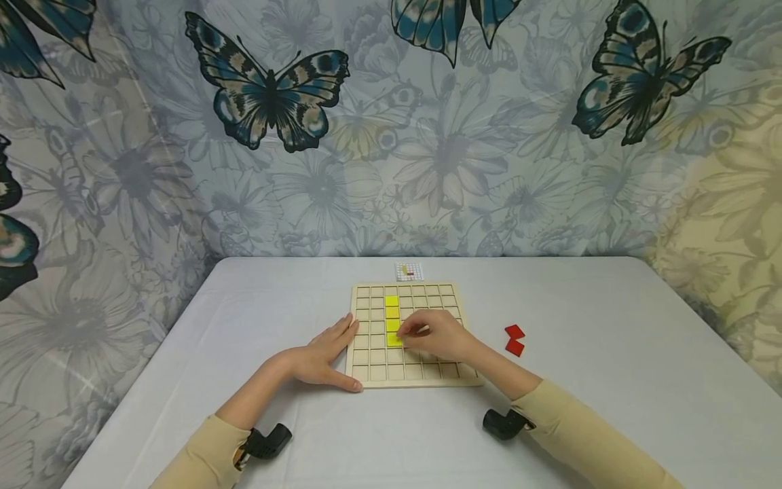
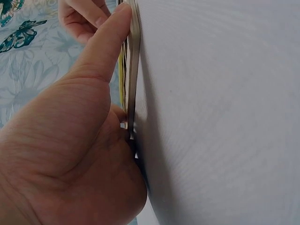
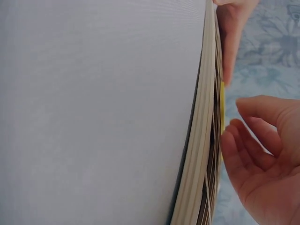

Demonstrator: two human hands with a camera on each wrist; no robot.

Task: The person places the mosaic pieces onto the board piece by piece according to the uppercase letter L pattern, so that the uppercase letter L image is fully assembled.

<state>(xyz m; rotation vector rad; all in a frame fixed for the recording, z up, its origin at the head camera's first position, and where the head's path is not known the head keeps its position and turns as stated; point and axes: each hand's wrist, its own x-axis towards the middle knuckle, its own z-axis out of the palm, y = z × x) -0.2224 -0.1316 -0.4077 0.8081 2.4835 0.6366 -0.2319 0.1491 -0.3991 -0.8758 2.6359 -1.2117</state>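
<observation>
A square wooden grid board (image 1: 397,373) lies on the white-covered table. In its grid, several yellow square tiles (image 1: 392,313) form one column. My left hand (image 1: 320,353) rests at the board's left side, fingertips on the rim and thumb at the near left corner; the left wrist view shows the thumb along the board's edge (image 2: 133,70). Over the board, my right hand (image 1: 436,334) has its fingertips at the lowest yellow tile (image 1: 394,339). In the right wrist view its thumb and fingers (image 3: 234,154) stand apart, with nothing seen between them.
Two red square tiles (image 1: 514,348) lie on the table to the right of the board. Behind the board is a small card (image 1: 409,272) printed with a grid and coloured squares. A butterfly-patterned cloth (image 1: 452,156) hangs behind the table.
</observation>
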